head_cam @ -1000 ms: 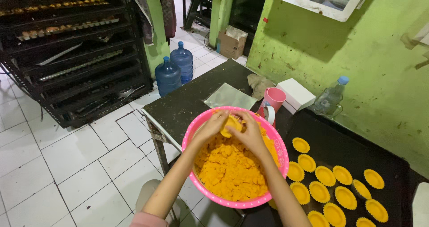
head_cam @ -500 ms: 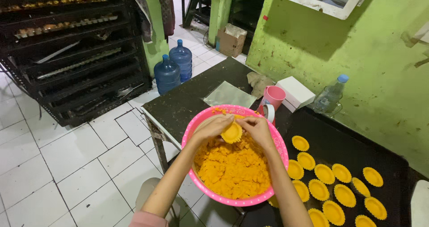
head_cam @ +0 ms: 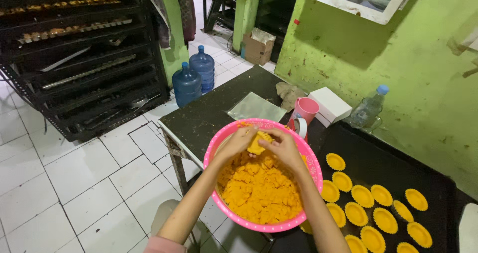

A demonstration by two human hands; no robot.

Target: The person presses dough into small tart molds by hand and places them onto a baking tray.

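Both hands over the pink bowl, at its far side. Left hand and right hand closed together around one dough lump, fingers pressed on it from both sides. More orange dough heaped in the bowl below. Right of the bowl, filled yellow shells in rows on a black tray. Behind the bowl, a pink cup.
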